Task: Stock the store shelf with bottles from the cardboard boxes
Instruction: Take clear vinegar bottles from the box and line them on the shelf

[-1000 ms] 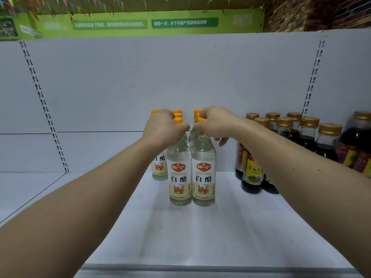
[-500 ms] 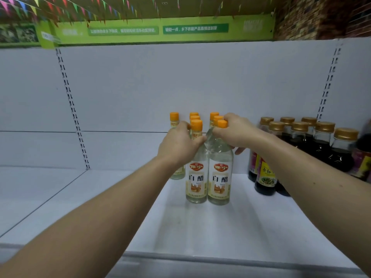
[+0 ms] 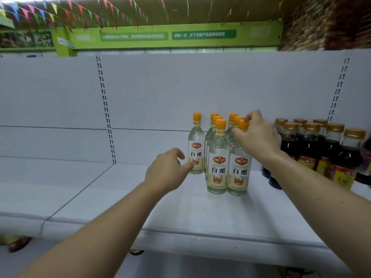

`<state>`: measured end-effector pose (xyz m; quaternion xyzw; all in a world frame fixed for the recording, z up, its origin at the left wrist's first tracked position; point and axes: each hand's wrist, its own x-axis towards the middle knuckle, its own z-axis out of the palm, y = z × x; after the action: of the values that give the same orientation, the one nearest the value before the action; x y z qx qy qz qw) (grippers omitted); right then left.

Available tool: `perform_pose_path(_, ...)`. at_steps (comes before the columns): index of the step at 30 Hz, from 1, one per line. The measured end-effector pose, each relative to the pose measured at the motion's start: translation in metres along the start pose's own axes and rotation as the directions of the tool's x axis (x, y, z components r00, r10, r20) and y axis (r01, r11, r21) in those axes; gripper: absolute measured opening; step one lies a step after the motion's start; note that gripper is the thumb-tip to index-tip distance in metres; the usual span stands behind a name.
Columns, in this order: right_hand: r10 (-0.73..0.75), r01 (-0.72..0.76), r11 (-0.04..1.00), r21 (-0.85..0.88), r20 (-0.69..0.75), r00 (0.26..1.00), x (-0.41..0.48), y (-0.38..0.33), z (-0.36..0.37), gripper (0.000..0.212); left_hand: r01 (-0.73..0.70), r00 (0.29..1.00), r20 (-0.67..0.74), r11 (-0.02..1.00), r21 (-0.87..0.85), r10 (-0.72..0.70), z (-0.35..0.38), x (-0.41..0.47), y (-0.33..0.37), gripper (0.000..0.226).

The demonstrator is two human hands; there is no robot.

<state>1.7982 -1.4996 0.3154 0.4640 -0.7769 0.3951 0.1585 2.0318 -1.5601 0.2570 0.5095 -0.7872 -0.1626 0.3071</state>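
Centre: our right hand (image 3: pixel 259 137), fingers spread, brushes the front vinegar bottle (image 3: pixel 240 171); our left hand (image 3: pixel 166 171) hangs slack, empty. Placement ending, we judge; next, fetch more.

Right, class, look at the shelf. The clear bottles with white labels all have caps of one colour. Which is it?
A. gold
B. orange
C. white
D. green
B: each clear bottle on the shelf has an orange cap; the gold caps are on the dark bottles to their right.
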Motion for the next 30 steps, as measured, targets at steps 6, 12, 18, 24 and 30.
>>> perform_pose_path(6, 0.265, -0.273, 0.962, 0.009, 0.21, 0.941, 0.025, 0.009, -0.002, 0.058, 0.017, 1.0, 0.008, 1.0, 0.019, -0.018, -0.013, -0.014, -0.015, 0.037)
perform_pose_path(12, 0.178, -0.229, 0.966, 0.122, 0.334, 0.926, 0.027, 0.021, -0.005, 0.035, -0.005, 1.0, 0.011, 0.999, 0.036, 0.004, -0.006, -0.005, 0.005, 0.038)
perform_pose_path(18, 0.09, -0.171, 0.971, 0.17, 0.399, 0.913, 0.028, 0.035, 0.007, 0.021, -0.067, 0.997, 0.033, 0.992, -0.105, 0.071, 0.028, 0.035, 0.055, 0.053)
perform_pose_path(24, 0.042, -0.134, 0.969, 0.209, 0.395, 0.918, 0.032, 0.052, 0.016, 0.027, -0.053, 0.997, 0.046, 0.974, -0.222, 0.065, 0.066, 0.068, 0.092, 0.038)
perform_pose_path(30, -0.012, -0.095, 0.965, 0.245, 0.404, 0.915, 0.038, 0.061, 0.022, 0.037, -0.077, 0.996, -0.054, 0.98, -0.185, 0.069, 0.081, 0.081, 0.094, 0.033)
